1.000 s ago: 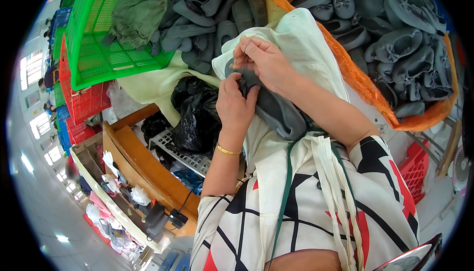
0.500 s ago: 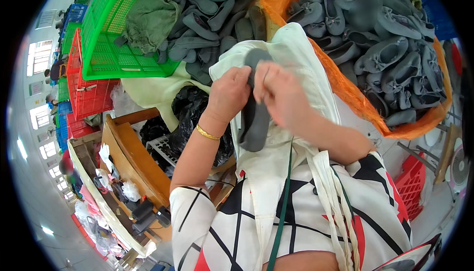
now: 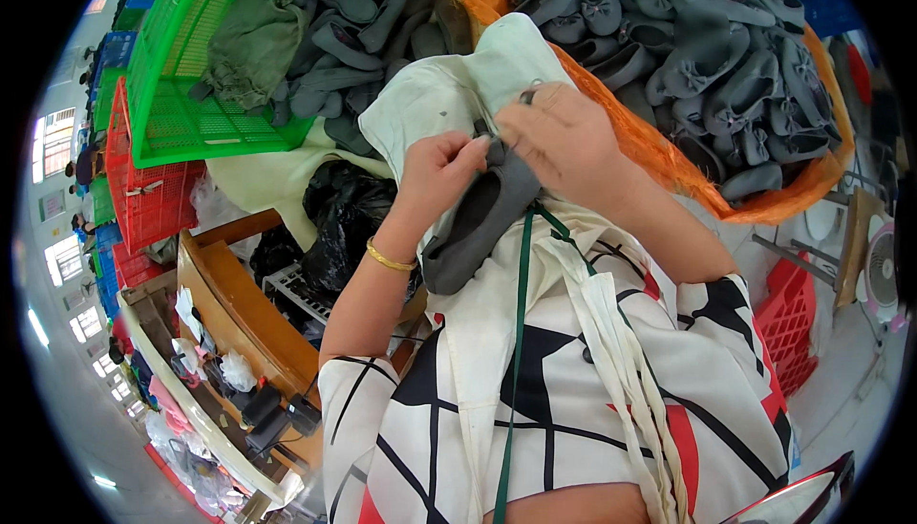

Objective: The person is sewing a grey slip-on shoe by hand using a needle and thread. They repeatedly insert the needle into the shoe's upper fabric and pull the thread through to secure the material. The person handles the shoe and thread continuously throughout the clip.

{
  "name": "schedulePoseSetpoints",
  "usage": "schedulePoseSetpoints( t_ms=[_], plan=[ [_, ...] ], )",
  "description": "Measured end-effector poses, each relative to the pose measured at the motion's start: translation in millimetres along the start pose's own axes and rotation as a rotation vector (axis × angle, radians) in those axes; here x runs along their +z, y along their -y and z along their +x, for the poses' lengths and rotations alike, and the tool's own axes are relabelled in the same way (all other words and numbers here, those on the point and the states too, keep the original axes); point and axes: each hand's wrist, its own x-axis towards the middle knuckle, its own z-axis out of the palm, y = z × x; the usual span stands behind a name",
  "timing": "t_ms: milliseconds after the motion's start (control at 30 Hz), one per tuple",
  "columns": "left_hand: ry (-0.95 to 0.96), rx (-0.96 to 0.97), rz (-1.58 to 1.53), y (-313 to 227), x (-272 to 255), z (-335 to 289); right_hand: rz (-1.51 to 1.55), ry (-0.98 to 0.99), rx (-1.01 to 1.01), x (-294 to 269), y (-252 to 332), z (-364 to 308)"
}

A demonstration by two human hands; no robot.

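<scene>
A grey slip-on shoe [image 3: 468, 235] rests over my lap with its dark opening toward me. Its heel end points down and to the left, and a small bow is partly visible at the upper end. My left hand [image 3: 437, 169] pinches that upper end between thumb and fingers; a gold bracelet [image 3: 390, 256] circles the wrist. Just right of the bow, my right hand [image 3: 565, 132] has its fingers curled together, a dark band on one of them. What its fingertips hold is hidden. Under the shoe lies a pale cloth [image 3: 420, 94] spread over my lap.
Grey shoes with bows [image 3: 707, 56] fill an orange sack [image 3: 783, 201] at the far right. More grey shoes [image 3: 344, 42] lie beside a green crate [image 3: 205, 132]. At left stand a red crate [image 3: 158, 190], a black plastic bag [image 3: 349, 204] and a wooden table [image 3: 248, 304].
The shoe has turned from nearly upright to slanted, showing its opening. My right hand, blurred before, is now beside the bow. My left hand stays on the shoe's upper end.
</scene>
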Motion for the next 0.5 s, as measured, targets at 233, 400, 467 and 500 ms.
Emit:
schedulePoseSetpoints(
  t_ms=[233,400,467,500],
  plan=[
    [0.121,-0.068,0.272,11.1,19.0,0.5,-0.207,0.23,-0.017,-42.1,-2.6,-27.3],
    [0.122,-0.193,0.078,14.6,7.4,-16.0,0.069,0.496,0.811,-111.5,-24.1,-35.4],
    [0.105,-0.124,0.123,24.2,7.9,-15.0,0.2,0.476,0.938,-109.3,-26.4,-38.4],
    [0.102,-0.087,0.147,30.0,9.8,-13.1,0.237,0.445,0.929,-95.8,-24.5,-40.6]
  ],
)
